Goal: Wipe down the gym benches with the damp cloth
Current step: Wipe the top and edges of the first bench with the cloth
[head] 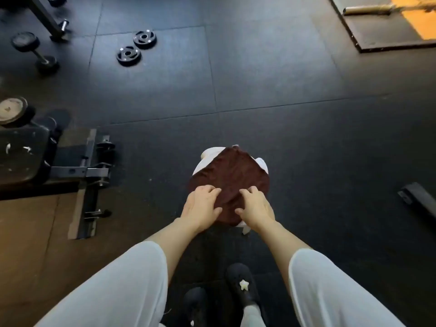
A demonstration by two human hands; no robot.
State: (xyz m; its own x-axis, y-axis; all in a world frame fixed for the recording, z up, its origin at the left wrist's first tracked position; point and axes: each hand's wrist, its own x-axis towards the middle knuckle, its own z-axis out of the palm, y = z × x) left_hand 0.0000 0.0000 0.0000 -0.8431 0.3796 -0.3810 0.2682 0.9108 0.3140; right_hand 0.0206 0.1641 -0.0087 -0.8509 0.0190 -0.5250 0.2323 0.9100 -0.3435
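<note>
Rubber floor; cloth spread flat

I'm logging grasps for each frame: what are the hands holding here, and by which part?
Both the left hand and the right hand pinch the brown cloth at its near edge, over a white bucket.

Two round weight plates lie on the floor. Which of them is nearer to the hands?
The lower-left weight plate is nearer to both hands, left hand and right hand, which grip the brown cloth. The other plate lies up and right, farther away.
</note>
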